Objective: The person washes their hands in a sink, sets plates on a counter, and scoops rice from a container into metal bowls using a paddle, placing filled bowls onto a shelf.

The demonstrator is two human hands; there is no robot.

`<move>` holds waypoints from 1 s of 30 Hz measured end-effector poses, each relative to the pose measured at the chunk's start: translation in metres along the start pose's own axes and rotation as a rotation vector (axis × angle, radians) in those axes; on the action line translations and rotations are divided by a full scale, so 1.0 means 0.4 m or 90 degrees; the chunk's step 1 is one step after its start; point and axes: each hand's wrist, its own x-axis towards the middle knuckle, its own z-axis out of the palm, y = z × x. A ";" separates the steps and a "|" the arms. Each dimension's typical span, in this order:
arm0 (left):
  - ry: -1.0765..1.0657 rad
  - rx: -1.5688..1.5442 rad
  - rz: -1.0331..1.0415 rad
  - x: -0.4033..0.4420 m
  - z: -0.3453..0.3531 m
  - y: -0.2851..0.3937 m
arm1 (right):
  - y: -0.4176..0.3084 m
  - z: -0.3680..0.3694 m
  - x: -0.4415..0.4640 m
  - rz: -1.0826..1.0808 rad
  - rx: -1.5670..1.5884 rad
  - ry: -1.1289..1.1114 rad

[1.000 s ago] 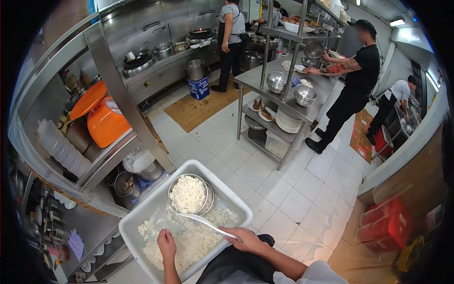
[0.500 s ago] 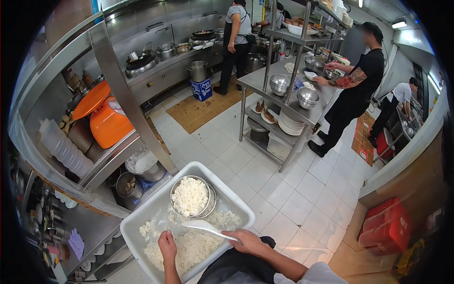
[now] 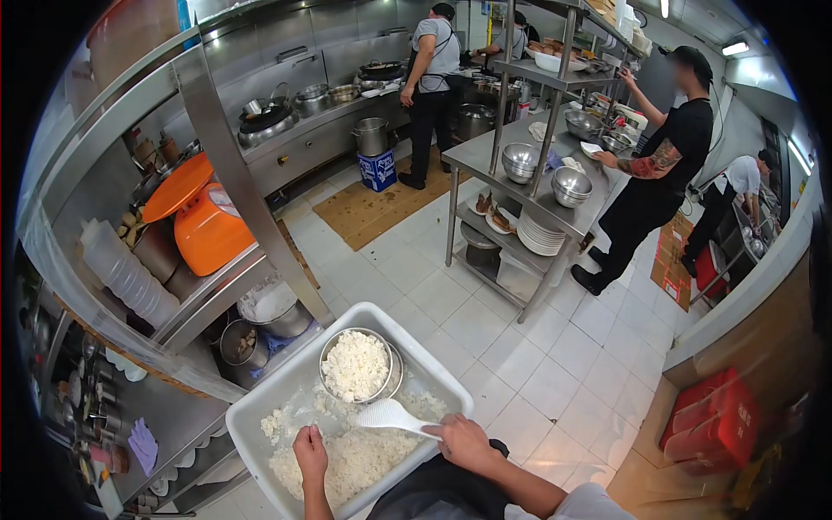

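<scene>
My right hand (image 3: 461, 438) is wrapped round the handle of a white rice paddle (image 3: 386, 416), its broad face over the rice. My left hand (image 3: 311, 449) is closed above the rice at the left; whatever its fingers may hold is too small to make out. Both hands are over a large white plastic tub (image 3: 462, 392). Loose white rice (image 3: 342, 468) covers much of its floor. Toward the tub's far end, a metal bowl (image 3: 324, 379) is heaped with rice (image 3: 355, 365). A second round metal rim (image 3: 398, 371) shows beside and beneath it.
Left of the tub are steel shelving (image 3: 251, 186), an orange container (image 3: 212, 230) and metal pots (image 3: 243, 343). Ahead, a steel work table (image 3: 485, 158) holds stacked bowls; a person in black (image 3: 672, 165) stands beside it. A red bin (image 3: 711, 418) is at right.
The paddle has turned so that its broad face shows, and my right hand has shifted slightly right. The person at the table has raised one arm toward the shelf.
</scene>
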 end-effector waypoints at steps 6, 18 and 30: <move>-0.018 -0.018 -0.012 0.002 0.009 0.000 | 0.006 0.004 -0.002 0.009 0.001 -0.087; -0.017 -0.029 0.020 -0.005 0.022 -0.022 | 0.048 -0.028 0.037 0.001 0.155 0.226; 0.126 0.000 -0.036 -0.011 -0.109 -0.117 | 0.208 0.020 0.149 0.166 0.313 0.156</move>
